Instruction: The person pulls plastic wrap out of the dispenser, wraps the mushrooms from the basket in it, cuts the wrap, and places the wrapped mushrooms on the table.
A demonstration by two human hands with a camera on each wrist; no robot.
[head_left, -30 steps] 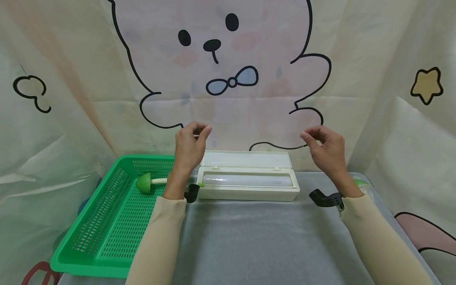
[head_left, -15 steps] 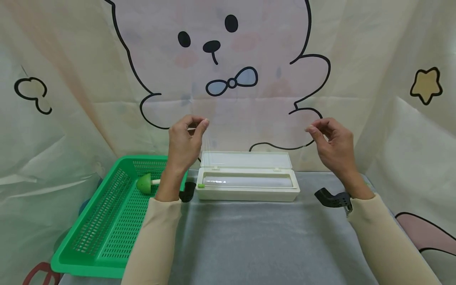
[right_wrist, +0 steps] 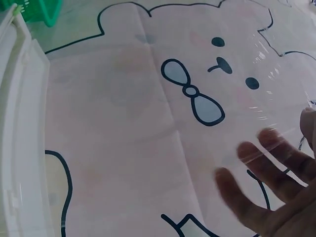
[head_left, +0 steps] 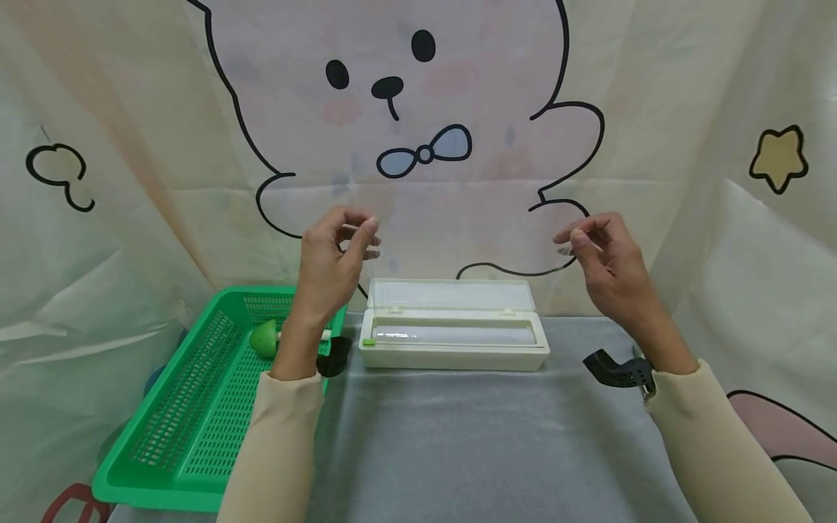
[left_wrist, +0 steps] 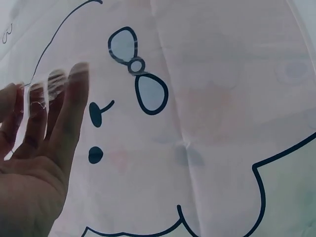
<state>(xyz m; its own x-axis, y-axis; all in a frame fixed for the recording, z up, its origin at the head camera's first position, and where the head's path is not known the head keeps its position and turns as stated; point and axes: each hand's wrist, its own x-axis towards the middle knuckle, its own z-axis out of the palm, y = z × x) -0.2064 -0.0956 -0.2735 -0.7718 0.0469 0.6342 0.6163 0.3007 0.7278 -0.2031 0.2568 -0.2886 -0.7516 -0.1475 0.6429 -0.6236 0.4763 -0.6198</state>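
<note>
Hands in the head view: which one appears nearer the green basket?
The left hand, its wrist overlapping the green basket there; the right hand appears right of the white box.

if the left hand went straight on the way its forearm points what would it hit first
Beyond the clear film it holds, the left hand would likely meet the printed backdrop first, though how far off that lies is unclear.

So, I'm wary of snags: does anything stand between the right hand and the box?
Nothing solid is visible between the right hand and the box, whose lid stands open at the back. Clear film shows at the hand; whether it hangs down to the box, I can't tell.
</note>
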